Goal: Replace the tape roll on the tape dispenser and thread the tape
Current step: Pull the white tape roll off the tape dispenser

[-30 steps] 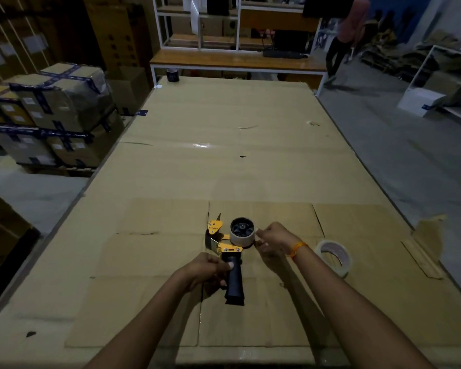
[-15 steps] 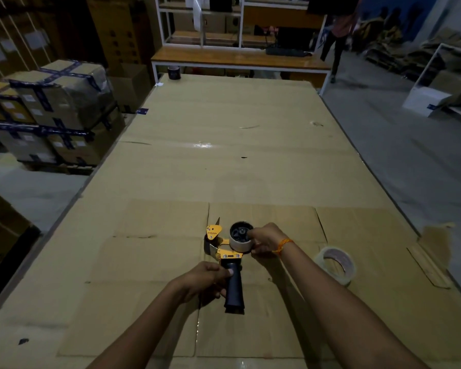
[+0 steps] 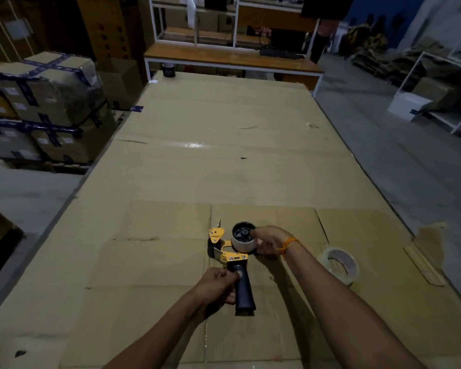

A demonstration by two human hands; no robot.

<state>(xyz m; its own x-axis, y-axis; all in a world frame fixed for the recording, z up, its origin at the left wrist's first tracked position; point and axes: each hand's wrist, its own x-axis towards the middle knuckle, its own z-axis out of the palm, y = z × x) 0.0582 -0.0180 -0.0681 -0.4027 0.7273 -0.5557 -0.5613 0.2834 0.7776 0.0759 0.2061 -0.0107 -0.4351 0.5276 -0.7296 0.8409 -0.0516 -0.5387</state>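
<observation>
A yellow and black tape dispenser [image 3: 230, 255] lies on the cardboard-covered table [image 3: 224, 161], handle toward me. My left hand [image 3: 218, 286] is closed around its dark handle [image 3: 244, 291]. A nearly used-up whitish roll [image 3: 243, 242] sits on the dispenser's black hub. My right hand [image 3: 268, 239] grips that roll from its right side. A fuller roll of clear tape [image 3: 339, 265] lies flat on the table to the right of my right forearm.
A dark tape roll [image 3: 168, 69] stands at the table's far left corner. Stacked taped boxes [image 3: 43, 107] sit on the floor to the left. A wooden bench [image 3: 232, 58] and shelving are beyond the table. Torn cardboard [image 3: 431, 243] is at the right edge.
My right hand has moved from the roll's near side to close around its right side. The left hand has slid slightly down the handle. The dispenser has stayed in place.
</observation>
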